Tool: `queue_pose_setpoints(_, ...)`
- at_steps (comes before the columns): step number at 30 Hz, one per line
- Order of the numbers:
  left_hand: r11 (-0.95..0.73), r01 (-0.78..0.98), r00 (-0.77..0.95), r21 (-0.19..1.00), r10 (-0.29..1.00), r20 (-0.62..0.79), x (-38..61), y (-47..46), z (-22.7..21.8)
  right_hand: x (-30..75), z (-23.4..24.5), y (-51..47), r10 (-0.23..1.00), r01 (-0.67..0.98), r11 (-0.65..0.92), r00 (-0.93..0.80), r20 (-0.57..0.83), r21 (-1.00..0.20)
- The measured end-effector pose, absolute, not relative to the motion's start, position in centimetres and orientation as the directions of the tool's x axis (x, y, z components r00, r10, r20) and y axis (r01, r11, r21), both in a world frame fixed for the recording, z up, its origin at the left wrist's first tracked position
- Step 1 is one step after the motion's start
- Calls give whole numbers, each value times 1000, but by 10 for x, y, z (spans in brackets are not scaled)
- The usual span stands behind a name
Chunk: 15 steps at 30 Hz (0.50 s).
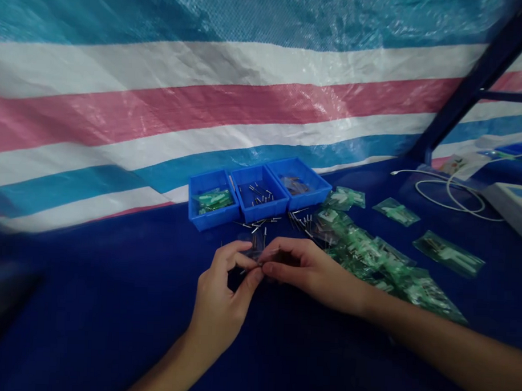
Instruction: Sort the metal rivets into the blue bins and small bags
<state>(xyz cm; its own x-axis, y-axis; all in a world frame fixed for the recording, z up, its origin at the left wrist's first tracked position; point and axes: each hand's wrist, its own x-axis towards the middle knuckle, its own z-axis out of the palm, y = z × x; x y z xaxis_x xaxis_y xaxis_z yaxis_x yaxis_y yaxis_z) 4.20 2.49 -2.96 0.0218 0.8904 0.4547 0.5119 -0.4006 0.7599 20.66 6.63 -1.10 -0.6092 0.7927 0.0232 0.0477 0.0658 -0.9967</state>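
Observation:
My left hand (pixel 221 291) and my right hand (pixel 307 271) meet at the middle of the table, thumbs and fingers pinched together. Between their fingertips is a small clear plastic bag (pixel 254 253); fingers partly cover it, and its contents are hard to make out. Just beyond the hands lie loose thin metal pins that look like pop rivets (pixel 265 221). To the right of my right hand is a heap of filled clear bags (pixel 362 244) with green and white pieces inside.
Three blue bins stand behind the hands: the left bin (pixel 212 221) holds green packets, the middle bin (pixel 269 209) metal pins, the right bin (pixel 314 194) brownish bags. Separate filled bags (pixel 449 254) lie at right, near a white cable (pixel 453 211) and a pale box (pixel 511 207). Striped sheeting (pixel 204 113) hangs behind.

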Motion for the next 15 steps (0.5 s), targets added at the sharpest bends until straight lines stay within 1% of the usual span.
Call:
queue_pose_setpoints(5, -404, 517, 56, 755, 896, 441, 43, 24, -28, 206, -13, 68, 796, 24, -1, -606, -15, -1000)
queue_pose_setpoints(10, -393, 519, 57, 759, 902, 428, 43, 24, -25, 203, -16, 69, 827, -83, -51, -562, 4, -995)
queue_pose_setpoints(13, -425, 490, 126, 761, 898, 421, 43, 25, -24, 203, -17, 69, 853, -117, -45, -522, 23, -992)
queue_pose_setpoints(15, -452, 461, 174, 764, 890, 421, 43, 26, -23, 203, -17, 70, 852, -116, -51, -524, 18, -992)
